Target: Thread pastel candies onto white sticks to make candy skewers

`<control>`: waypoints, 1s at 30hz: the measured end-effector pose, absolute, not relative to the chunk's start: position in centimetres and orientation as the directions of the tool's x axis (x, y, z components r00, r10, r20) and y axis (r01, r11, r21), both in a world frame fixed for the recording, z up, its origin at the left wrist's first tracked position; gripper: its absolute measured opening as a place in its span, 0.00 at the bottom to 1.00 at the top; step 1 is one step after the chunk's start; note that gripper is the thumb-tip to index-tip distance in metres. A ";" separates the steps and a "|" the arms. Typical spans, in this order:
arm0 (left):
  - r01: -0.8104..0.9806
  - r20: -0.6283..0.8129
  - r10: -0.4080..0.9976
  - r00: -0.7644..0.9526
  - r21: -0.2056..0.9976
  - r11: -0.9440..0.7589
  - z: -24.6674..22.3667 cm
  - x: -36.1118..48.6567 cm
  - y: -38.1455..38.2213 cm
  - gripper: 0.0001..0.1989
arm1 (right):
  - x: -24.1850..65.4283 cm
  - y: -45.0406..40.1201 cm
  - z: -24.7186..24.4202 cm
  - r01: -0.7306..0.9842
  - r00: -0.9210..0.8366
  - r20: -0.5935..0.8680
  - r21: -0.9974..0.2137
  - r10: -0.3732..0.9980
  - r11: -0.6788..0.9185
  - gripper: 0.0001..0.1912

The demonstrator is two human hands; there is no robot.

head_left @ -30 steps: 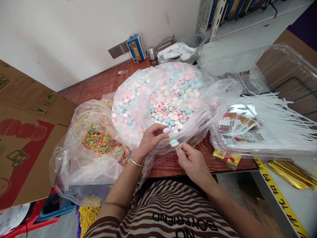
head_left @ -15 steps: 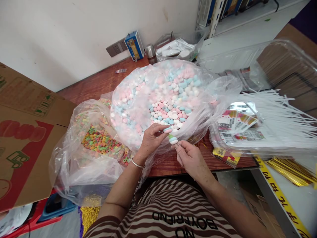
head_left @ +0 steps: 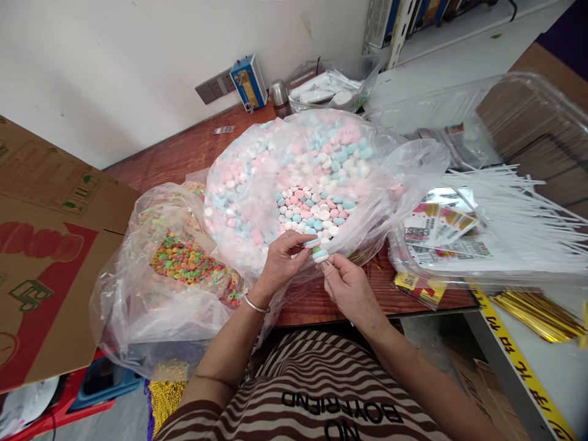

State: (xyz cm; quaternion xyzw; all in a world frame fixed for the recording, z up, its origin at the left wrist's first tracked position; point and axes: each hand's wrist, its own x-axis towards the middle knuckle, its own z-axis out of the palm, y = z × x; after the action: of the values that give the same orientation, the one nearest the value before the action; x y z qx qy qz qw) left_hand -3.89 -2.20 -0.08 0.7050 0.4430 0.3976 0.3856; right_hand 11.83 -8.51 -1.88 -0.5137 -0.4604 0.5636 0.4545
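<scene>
My left hand (head_left: 285, 257) pinches a pink, white and blue candy (head_left: 312, 242) between thumb and fingertips. Just right of it, the fingertips of my right hand (head_left: 346, 285) are closed on a blue and white candy (head_left: 320, 256). A bit of green shows between the two candies, which are very close together. Behind my hands lies a big clear bag (head_left: 248, 184) of pink, white and blue round candies, its opening facing me. Small multicoloured ring candies (head_left: 184, 260) fill another clear bag to the left.
A cardboard box (head_left: 50, 245) stands at the left. On the right, a clear plastic tray (head_left: 427, 278) holds white sticks (head_left: 519, 220) and printed cards (head_left: 434, 226). Gold ties (head_left: 537, 315) lie beyond it. A metal flask (head_left: 279, 98) and a blue box (head_left: 248, 84) stand by the wall.
Both hands have shifted very slightly. The blue and white candy in my right hand has moved a little up and left, closer to the candy in my left hand.
</scene>
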 end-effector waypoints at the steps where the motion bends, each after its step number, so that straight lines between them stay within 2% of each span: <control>1: 0.310 0.216 0.927 0.306 0.898 -0.311 0.0 -3.9 -2.4 0.11 | 11.8 -8.4 -1.9 -0.011 -0.044 -0.137 -0.990 0.990 -0.138 0.18; 4: 0.200 0.169 0.942 0.289 0.952 -0.232 -0.1 -3.7 -3.1 0.15 | 11.6 -8.4 -2.0 0.133 0.026 -0.012 -0.991 1.000 -0.015 0.16; 7: -0.064 0.021 0.997 0.073 0.998 -0.017 0.0 -2.7 -4.0 0.19 | 11.3 -8.5 -2.2 0.270 0.033 0.169 -0.950 0.985 0.155 0.15; 9: -0.263 -0.124 0.992 -0.013 0.958 0.116 0.3 -1.7 -4.5 0.20 | 11.0 -8.6 -2.3 0.318 -0.018 0.242 -0.919 0.970 0.235 0.15; 12: -0.456 -0.236 0.969 0.077 0.856 0.245 1.0 -0.5 -4.8 0.21 | 10.6 -8.6 -2.1 0.384 -0.075 0.276 -0.879 0.958 0.283 0.14; 15: -0.586 -0.237 0.971 0.023 0.784 0.206 1.6 0.0 -4.6 0.16 | 10.7 -8.8 -1.5 0.502 -0.158 0.245 -0.814 0.956 0.292 0.13; 18: -0.691 -0.301 0.950 -0.084 0.705 0.163 1.9 0.2 -4.6 0.16 | 11.1 -9.6 -1.3 0.665 -0.279 0.225 -0.656 0.933 0.357 0.15; 21: -0.756 -0.358 0.932 -0.061 0.626 0.191 1.7 0.7 -5.3 0.20 | 11.3 -10.5 -1.6 0.749 -0.321 0.325 -0.488 0.890 0.448 0.17; 25: -0.765 -0.284 0.955 -0.086 0.633 0.119 1.6 0.9 -6.5 0.21 | 10.6 -10.6 -1.9 0.794 -0.342 0.493 -0.305 0.800 0.527 0.18; 30: -0.735 -0.263 0.915 -0.305 0.676 -0.051 1.6 -1.5 -8.0 0.21 | 7.6 -10.2 -1.3 0.763 -0.448 0.572 -0.156 0.687 0.627 0.17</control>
State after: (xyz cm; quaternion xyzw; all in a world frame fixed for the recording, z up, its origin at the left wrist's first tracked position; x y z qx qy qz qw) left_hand -1.51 -7.99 1.59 0.1197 0.3759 0.7150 0.5772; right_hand 7.57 -10.18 -1.30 -0.4271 -0.8486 -0.0621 0.3059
